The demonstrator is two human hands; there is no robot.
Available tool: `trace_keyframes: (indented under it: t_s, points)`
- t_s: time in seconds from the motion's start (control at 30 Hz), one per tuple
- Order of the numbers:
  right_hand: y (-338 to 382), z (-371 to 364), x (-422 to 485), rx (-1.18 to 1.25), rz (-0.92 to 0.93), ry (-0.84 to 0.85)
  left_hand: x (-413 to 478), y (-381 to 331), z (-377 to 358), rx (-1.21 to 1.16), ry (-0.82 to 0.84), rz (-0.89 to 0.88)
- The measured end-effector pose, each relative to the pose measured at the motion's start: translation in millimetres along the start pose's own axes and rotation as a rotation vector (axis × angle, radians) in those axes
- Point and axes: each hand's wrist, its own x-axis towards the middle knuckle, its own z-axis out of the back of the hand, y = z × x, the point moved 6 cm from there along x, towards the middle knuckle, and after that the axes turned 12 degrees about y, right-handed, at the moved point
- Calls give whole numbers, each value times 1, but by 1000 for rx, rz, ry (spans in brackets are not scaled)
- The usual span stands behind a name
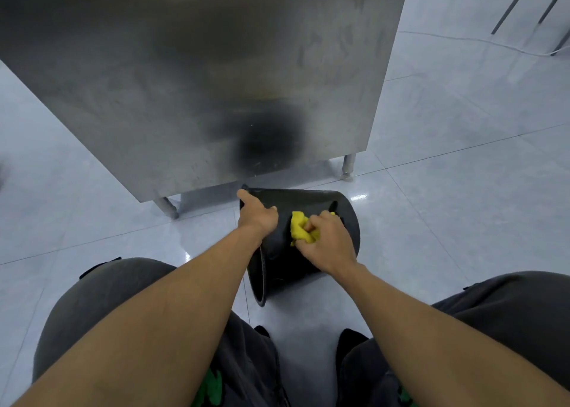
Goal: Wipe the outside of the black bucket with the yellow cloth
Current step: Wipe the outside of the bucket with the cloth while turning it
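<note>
- While the black bucket lies tipped on its side on the tiled floor, just before the near edge of a steel cabinet, its mouth faces left and its inside cannot be seen.
- The left hand grips the bucket's rim; its fingers curl over the edge and are partly hidden.
- The right hand is clenched around the yellow cloth, pressing it against the bucket's outer wall; most of the cloth is covered by the fist.
- The person's knees frame the bucket, cut off at the lower corners.
</note>
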Motion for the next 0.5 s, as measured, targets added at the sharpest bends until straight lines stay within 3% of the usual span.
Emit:
trace_keyframes:
  t_s: [0.07,0.2,0.33,0.4,0.5]
  points:
    - [-3,-4,-1,13,4,24,-1,-2,1,20,-7,-39]
    - [3,10,11,146,22,-80,-2,-9,-4,83,26,-153]
    - [13,28,27,114,53,-169,-10,-19,-13,169,115,-298]
    - [-1,31,28,37,-123,-200,-11,-19,-15,181,149,-315]
    - [-42,23,19,27,-482,-84,-9,-13,-14,149,172,-276]
